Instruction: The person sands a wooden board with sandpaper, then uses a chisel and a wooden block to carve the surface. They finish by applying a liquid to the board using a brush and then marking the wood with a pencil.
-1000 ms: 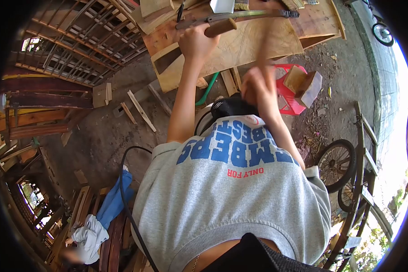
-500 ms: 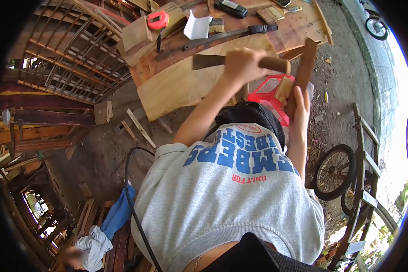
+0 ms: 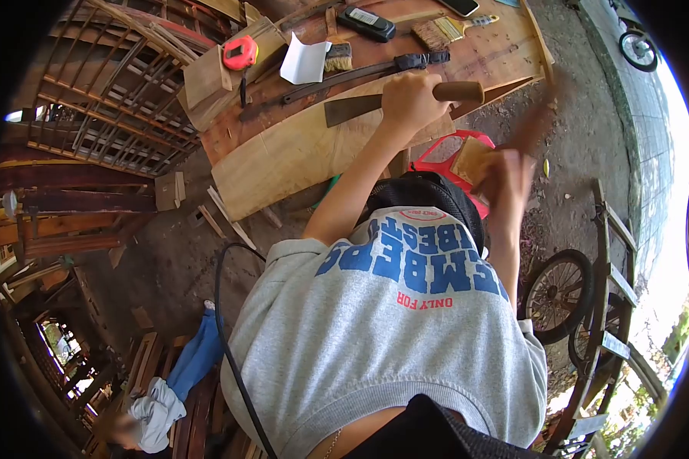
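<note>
My left hand [image 3: 409, 99] is closed around the wooden handle of a big knife [image 3: 356, 109], and its dark blade points left over a plywood sheet [image 3: 283, 157]. My right hand [image 3: 505, 172] is blurred by motion; it grips a brown wooden strip [image 3: 534, 126] that slants up to the right, beside a red plastic stool [image 3: 436, 162]. A wood block [image 3: 471, 157] rests on that stool. The knife and the strip are apart.
The workbench [image 3: 497, 53] carries a red tape measure [image 3: 240, 52], white paper [image 3: 302, 61], a brush [image 3: 444, 30] and a long dark clamp [image 3: 360, 73]. A wooden lattice [image 3: 107, 99] stands left, a cart wheel [image 3: 555, 294] right, a black cable [image 3: 230, 321] below. Another person [image 3: 149, 413] is at bottom left.
My left hand has drawn the knife back from the bench top toward me and keeps it level. My right hand has swung the strip, which stood upright half a second ago, and now blurs.
</note>
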The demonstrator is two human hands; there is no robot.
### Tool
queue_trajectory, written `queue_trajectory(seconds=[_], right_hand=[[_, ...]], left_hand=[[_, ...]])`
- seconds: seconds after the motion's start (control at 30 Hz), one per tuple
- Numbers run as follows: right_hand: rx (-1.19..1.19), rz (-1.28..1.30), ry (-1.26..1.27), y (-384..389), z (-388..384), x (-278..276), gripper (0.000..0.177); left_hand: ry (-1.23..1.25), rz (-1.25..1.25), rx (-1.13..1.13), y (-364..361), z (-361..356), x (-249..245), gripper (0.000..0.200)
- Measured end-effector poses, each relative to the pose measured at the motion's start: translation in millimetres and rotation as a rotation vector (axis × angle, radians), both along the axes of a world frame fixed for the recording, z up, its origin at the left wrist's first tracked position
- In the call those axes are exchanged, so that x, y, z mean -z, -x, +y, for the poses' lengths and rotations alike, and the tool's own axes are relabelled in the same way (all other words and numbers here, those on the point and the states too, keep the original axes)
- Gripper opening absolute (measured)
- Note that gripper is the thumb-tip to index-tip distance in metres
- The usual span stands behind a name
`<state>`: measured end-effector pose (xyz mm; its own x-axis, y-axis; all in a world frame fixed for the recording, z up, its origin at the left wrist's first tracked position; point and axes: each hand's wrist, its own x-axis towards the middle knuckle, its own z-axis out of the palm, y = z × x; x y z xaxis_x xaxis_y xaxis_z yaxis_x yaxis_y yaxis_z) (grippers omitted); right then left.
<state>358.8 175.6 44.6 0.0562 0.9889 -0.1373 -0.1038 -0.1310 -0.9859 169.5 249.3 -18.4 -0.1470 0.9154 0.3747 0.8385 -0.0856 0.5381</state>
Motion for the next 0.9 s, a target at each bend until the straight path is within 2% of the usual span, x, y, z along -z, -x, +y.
queue_trajectory(seconds=[0.03,0.07,0.13,0.2,0.27,0.33,0.37,0.4,0.47,0.5,0.53,0.6,0.67,0.7,0.73,0.8,0.83,0.87,0.9], right_hand=[[-0.252,0.028,0.218,3.2,-7.8,-0.4,0.027],[-0.252,0.028,0.221,-2.5,-3.8,0.3,0.027],[-0.075,0.026,0.053,-16.6,14.1,-2.3,0.023],[0.200,0.307,-0.026,-13.7,29.0,-21.5,0.022],[0.437,0.601,-0.078,0.1,33.1,-8.3,0.024],[0.104,0.219,-0.044,22.6,4.6,15.6,0.025],[-0.212,0.126,0.129,29.3,-10.7,20.0,0.023],[-0.378,0.230,0.373,40.7,-19.3,-11.6,0.021],[-0.289,0.052,0.240,24.9,-8.1,2.5,0.019],[-0.147,0.038,0.142,17.6,2.0,3.0,0.019],[-0.032,0.127,0.092,8.3,14.9,6.1,0.020],[0.272,0.554,-0.003,27.0,21.9,-1.5,0.023],[0.304,0.362,0.057,64.3,-7.7,-1.4,0.026],[-0.026,0.195,0.063,66.0,-22.7,15.3,0.028],[-0.459,0.139,0.299,56.6,-30.1,21.0,0.030],[-0.296,0.159,0.349,62.6,-35.3,5.6,0.026],[-0.285,0.135,0.249,49.1,-20.8,9.1,0.023],[-0.179,0.111,0.140,42.8,-9.3,7.4,0.025],[-0.042,0.235,0.077,47.5,-6.7,6.6,0.027]], left_hand=[[-0.010,-0.021,-0.047,7.2,0.7,0.9,0.018],[-0.017,-0.042,-0.093,13.4,-0.8,1.9,0.019],[0.020,0.001,-0.135,28.7,-6.7,1.2,0.020],[0.011,0.032,-0.166,43.5,-13.4,3.3,0.022],[-0.013,0.009,-0.187,47.1,-15.2,1.1,0.022],[-0.001,-0.014,-0.194,51.0,-16.1,-3.3,0.022],[-0.003,-0.012,-0.204,55.8,-17.1,-2.9,0.022],[-0.007,-0.001,-0.219,61.9,-20.0,-1.1,0.023],[-0.004,0.014,-0.230,76.4,-28.3,1.7,0.023],[0.000,0.023,-0.249,82.8,-33.2,3.0,0.023],[0.000,0.032,-0.269,87.7,-36.7,3.5,0.024],[-0.004,0.012,-0.271,90.4,-40.7,0.4,0.024],[-0.034,-0.001,-0.251,91.1,-44.9,-2.4,0.025],[-0.038,0.001,-0.258,93.9,-44.8,-1.9,0.025],[-0.048,0.005,-0.291,96.6,-45.0,-0.2,0.026],[-0.014,-0.008,-0.318,107.5,-52.6,-0.6,0.029],[-0.014,0.020,-0.333,115.3,-56.6,-0.4,0.030],[-0.011,0.046,-0.352,120.3,-59.8,0.8,0.030],[-0.009,0.044,-0.353,124.5,-64.5,2.7,0.030]])
